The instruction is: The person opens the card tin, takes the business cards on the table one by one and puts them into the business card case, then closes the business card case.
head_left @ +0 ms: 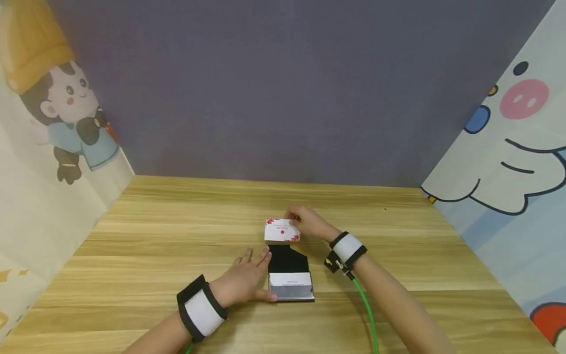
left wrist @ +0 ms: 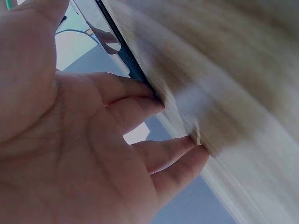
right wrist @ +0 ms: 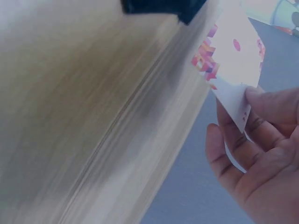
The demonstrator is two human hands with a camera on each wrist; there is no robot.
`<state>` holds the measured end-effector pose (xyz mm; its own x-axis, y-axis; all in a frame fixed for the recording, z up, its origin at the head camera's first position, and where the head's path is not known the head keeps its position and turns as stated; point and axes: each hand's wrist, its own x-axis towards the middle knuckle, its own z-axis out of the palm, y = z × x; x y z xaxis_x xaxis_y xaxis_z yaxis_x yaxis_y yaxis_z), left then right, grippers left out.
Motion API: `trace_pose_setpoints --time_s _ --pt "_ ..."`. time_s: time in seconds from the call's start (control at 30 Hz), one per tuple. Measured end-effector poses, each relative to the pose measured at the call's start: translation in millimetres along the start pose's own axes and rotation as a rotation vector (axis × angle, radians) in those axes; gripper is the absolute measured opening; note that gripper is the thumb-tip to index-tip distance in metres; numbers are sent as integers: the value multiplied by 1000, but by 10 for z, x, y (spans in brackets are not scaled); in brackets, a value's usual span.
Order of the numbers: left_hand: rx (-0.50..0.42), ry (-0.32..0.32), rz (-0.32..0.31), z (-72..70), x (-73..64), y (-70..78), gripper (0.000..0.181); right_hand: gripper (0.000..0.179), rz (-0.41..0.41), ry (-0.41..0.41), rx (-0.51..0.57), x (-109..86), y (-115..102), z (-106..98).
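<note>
A white card (head_left: pixel 277 231) with red floral corners and a red dot is pinched at its right end by my right hand (head_left: pixel 311 223). In the right wrist view, the thumb (right wrist: pixel 271 105) presses one face of the card (right wrist: pixel 233 65) and fingers lie behind it. Just below it on the table lies a card case (head_left: pixel 289 293), its black flap (head_left: pixel 286 260) folded back and a white card (head_left: pixel 289 279) in its pocket. My left hand (head_left: pixel 245 278) rests along the case's left side, fingers spread, thumb at the lower corner. The left wrist view shows its fingertips (left wrist: pixel 156 95) at the case's edge.
The wooden table (head_left: pixel 177 236) meets a dark grey panel (head_left: pixel 274 88) at the back. Cartoon-printed walls (head_left: pixel 522 162) flank both sides. A green cable (head_left: pixel 369 314) runs from the right wristband (head_left: pixel 348 248) toward the front edge.
</note>
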<state>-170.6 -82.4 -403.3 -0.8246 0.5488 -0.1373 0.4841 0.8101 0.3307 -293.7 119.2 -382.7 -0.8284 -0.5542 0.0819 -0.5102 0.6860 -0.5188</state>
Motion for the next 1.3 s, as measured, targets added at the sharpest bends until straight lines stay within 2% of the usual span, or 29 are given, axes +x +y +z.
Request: trace_pose_setpoints --time_s 0.3,0.73,0.97,1.3 --pt "-16 8 -7 -14 -15 16 97 12 -37 -9 28 -264 -53 -76" --pt "-28 2 -9 -18 -20 18 97 10 -99 -71 100 -582 -78 -47" --pt "-24 2 -10 -25 -21 16 99 11 -118 -115 151 -671 -127 23" --pt "-22 -6 -12 -30 -18 17 99 12 -91 -158 123 -732 -171 74"
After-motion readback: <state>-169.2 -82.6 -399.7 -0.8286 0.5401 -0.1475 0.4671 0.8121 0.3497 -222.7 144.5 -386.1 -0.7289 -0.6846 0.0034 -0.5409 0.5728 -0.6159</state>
